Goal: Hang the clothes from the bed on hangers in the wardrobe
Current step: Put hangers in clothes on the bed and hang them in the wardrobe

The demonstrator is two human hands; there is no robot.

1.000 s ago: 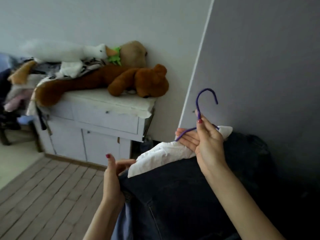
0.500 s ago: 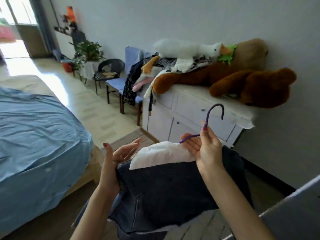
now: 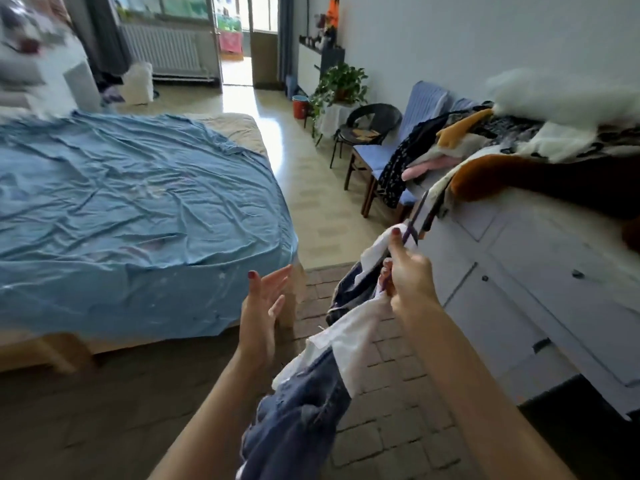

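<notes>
My right hand (image 3: 407,271) grips the purple hanger (image 3: 414,223) by its neck, the hook pointing up and blurred. A dark denim garment with a white lining (image 3: 311,393) hangs from the hanger and droops down past my right forearm. My left hand (image 3: 265,299) is off the garment, fingers straight and spread, hovering to its left near the corner of the bed (image 3: 138,209). The bed is covered by a wrinkled blue sheet with no clothes showing on it. The wardrobe is out of view.
A white dresser (image 3: 519,278) stands at right, piled with plush toys (image 3: 554,98) and clothes. Beyond it are a blue chair (image 3: 391,157) draped with dark clothing, a black chair (image 3: 367,129) and a potted plant (image 3: 341,84). A floor strip runs between bed and dresser.
The view has swung left from the wall to the bed and room. My left hand has let go of the garment and opened. The garment now hangs lower from the hanger.
</notes>
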